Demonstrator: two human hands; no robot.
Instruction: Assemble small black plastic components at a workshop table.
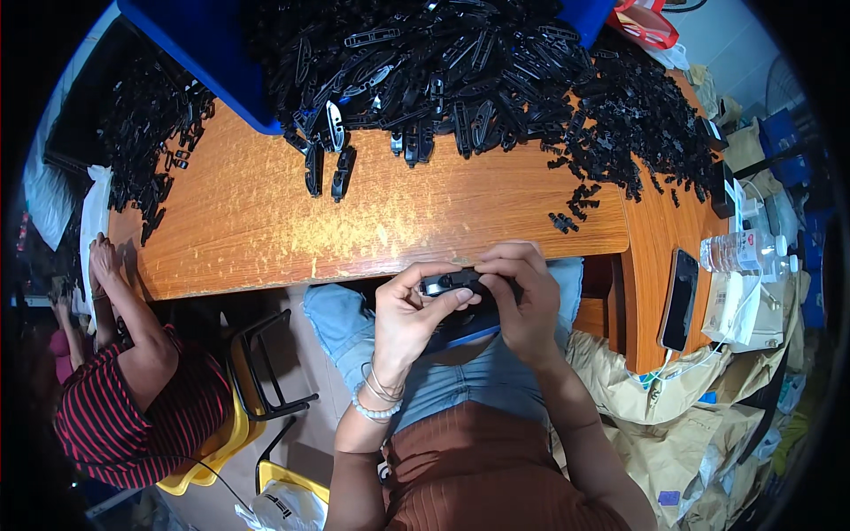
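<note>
Just past the table's front edge, over my lap, I hold a glossy black elongated plastic part [440,284]. My left hand [400,317] pinches it between thumb and fingers. The fingers of my right hand [529,305] close on its other end and hide it; a smaller piece under those fingertips cannot be made out. Beyond my hands lies a heap of similar black plastic parts [460,80], with a couple of single ones [342,174] nearer to me. Small black clip-like pieces [633,124] are piled to the right, and a few [563,222] lie apart.
A blue bin [199,62] lies tipped at the back of the wooden table [266,230]. At right are a phone [679,301], a plastic bottle [733,251] and brown paper [611,376]. A co-worker in a striped top [150,416] sits at left, near a folding chair [266,367].
</note>
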